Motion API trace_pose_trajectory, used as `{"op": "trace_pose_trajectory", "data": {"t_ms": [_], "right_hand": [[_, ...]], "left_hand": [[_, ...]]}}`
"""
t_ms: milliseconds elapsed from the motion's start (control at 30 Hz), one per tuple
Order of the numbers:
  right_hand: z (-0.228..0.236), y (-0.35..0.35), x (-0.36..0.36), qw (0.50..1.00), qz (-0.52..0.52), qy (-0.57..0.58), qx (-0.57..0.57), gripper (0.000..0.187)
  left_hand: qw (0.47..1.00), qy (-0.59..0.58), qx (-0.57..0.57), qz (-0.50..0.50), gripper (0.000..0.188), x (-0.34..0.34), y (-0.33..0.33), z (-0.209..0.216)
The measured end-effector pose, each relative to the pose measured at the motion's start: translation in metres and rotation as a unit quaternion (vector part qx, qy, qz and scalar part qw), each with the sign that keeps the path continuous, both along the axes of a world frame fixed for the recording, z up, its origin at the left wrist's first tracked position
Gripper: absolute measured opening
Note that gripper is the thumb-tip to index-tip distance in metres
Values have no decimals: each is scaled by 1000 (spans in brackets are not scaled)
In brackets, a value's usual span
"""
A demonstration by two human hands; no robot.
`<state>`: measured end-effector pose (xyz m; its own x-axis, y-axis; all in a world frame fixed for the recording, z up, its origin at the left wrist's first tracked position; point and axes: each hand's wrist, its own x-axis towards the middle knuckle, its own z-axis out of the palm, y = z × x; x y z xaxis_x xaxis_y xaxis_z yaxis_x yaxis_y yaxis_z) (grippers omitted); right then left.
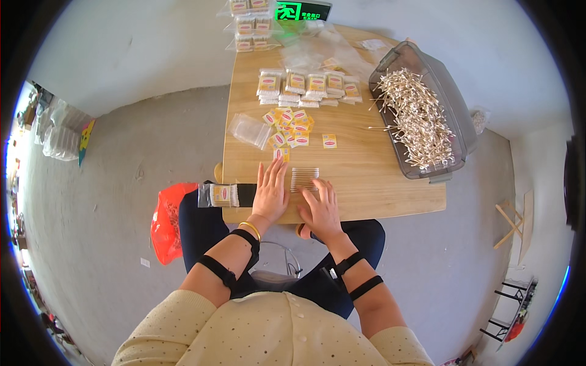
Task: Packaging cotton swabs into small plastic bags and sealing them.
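Note:
A small row of cotton swabs lies side by side on the table in front of me. My right hand has its fingers apart, with the tips touching the lower right of that row. To the left of the swabs, my left hand rests flat with fingers stretched out, holding nothing. Its fingertips come close to a yellow-and-white paper card. Beside my left wrist, a clear bag with a bundle of swabs and a card lies at the table's left edge, next to a black strip partly under my hand.
Loose cards form a pile, with a single card to its right and clear bags to its left. Stacked swab packs stand farther back. A grey bin of loose swabs occupies the right side. A red bag hangs at left.

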<state>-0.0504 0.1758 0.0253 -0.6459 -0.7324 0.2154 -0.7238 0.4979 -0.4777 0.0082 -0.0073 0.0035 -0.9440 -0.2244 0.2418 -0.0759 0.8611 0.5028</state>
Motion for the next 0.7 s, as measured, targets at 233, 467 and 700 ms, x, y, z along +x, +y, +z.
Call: {"op": "trace_pose_trajectory", "data": {"t_ms": [233,467,700], "right_hand": [[-3,-4,-3,1000,5,17,-2,47],[0,-8,-11,1000,-8,25,-1,45],[2,-11,-13,999,-3,35,4,42]], "left_hand": [[1000,5,-8,-2,74,-1,0,0],[1000,18,4,-2,75,-2,2,3],[1000,-6,-21,-7,76,-1,0,-2]]}}
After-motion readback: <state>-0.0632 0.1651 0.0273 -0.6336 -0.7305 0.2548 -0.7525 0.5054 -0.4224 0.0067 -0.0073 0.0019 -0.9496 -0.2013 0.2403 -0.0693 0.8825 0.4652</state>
